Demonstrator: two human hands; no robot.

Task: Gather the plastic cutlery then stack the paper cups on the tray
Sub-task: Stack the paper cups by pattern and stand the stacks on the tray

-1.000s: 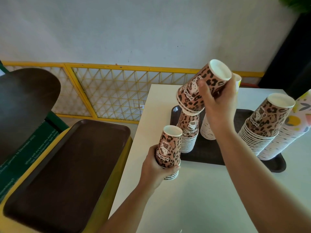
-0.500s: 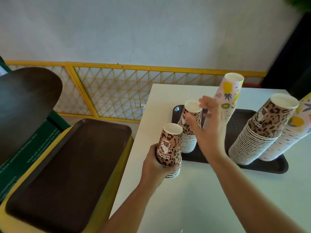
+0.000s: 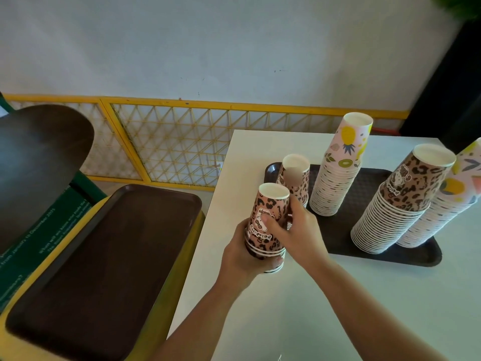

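A short stack of upside-down leopard-print paper cups [image 3: 270,204] stands on the white table [image 3: 325,308], just in front of the dark tray [image 3: 421,256]. My left hand [image 3: 242,259] grips its lower part from the left. My right hand [image 3: 299,230] grips its upper cup from the right, thumb across the print. On the tray stand a low leopard stack [image 3: 295,178], a tall fruit-print stack [image 3: 338,173], a leaning leopard stack [image 3: 400,199] and a fruit-print stack [image 3: 455,194] at the right edge. No cutlery is visible.
Left of the table a yellow bin carries an empty brown tray [image 3: 104,269], with a dark rounded lid [image 3: 39,157] above it. A yellow lattice fence [image 3: 182,147] runs along the wall behind. The table's left edge lies close to my left hand.
My right hand set its cups on the low tray stack, let go, then came down to the stack in my left hand and took hold of it.
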